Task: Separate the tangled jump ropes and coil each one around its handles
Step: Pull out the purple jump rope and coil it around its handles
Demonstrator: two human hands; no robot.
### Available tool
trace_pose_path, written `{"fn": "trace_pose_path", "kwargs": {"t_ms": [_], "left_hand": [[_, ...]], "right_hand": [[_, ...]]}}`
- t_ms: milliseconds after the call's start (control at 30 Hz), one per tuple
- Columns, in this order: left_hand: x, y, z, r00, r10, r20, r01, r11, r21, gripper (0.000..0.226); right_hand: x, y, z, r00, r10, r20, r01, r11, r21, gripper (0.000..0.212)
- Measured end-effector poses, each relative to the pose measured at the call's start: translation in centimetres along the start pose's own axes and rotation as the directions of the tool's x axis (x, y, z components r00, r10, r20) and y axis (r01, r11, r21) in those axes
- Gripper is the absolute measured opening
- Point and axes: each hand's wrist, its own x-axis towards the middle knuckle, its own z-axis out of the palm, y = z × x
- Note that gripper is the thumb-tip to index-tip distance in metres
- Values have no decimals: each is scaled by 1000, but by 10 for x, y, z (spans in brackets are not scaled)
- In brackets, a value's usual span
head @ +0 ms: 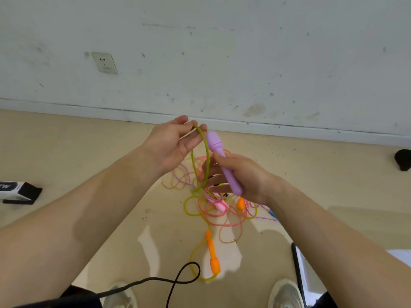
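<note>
Left hand (171,143) pinches green rope (208,156) loop at frame centre; right hand (244,176) grips purple handle (216,145). Tangle (213,212) lies on floor (77,141) below. Advice: pass handle through loop slowly, keep loop wide

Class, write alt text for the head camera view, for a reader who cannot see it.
A person's right hand grips a purple handle while the left hand pinches a green rope above tangled jump ropes on the floor.

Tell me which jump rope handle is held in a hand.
The purple handle, gripped by the right hand; the orange handles and pink handle lie on the floor.
</note>
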Motion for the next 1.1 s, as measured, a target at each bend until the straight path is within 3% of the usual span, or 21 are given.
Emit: {"fn": "trace_pose_path", "kwargs": {"t_ms": [67,167,267,333,400,467,533,633,733,800,867,933,1000,1100], "left_hand": [[3,2,-5,995,33,-90,-26,997,74,20],[1,1,-10,987,52,-152,6,933,359,22],[-10,-6,-5,998,-56,21,30,769,638,13],[-17,-13,1,968,-183,171,4,695,719,30],[-21,-23,0,922,-260,286,-112,530,841,43],[-18,-33,-11,896,-238,374,-313,258,914,25],[-10,-40,-27,893,-196,405,-409,20,912,8],[1,-42,-45,921,-187,342,-365,-105,925,3],[5,-40,-49,938,-173,301,-311,-32,950,18],[2,-38,-40,947,-136,291,-271,147,951,22],[-4,-33,-25,954,-100,284,-222,404,888,18],[-13,-24,-5,957,-61,283,-179,644,744,16],[-18,-14,13,961,-10,278,-151,821,551,13],[-15,-1,26,978,62,201,-115,958,262,12]], "right_hand": [[0,-3,-1,998,-61,-27,60,998,-36,25],[-2,-11,-2,982,-160,-96,158,987,-25,18],[-3,-24,-5,946,-219,-237,261,951,163,18],[-5,-33,-11,920,-225,-320,322,900,293,20],[-7,-39,-20,895,-224,-386,374,848,376,21],[-9,-43,-29,870,-205,-448,411,803,431,21],[-12,-45,-37,844,-183,-504,445,763,468,20],[-15,-42,-50,807,-160,-569,484,731,481,20],[-16,-35,-61,772,-141,-619,494,747,446,19],[-15,-31,-66,764,-113,-635,465,779,421,21],[-15,-27,-67,787,-46,-615,353,851,388,28],[-14,-22,-63,841,4,-542,202,926,320,29],[-12,-16,-55,906,9,-422,112,959,262,24],[-12,-9,-37,985,4,-173,30,981,191,28]]}}
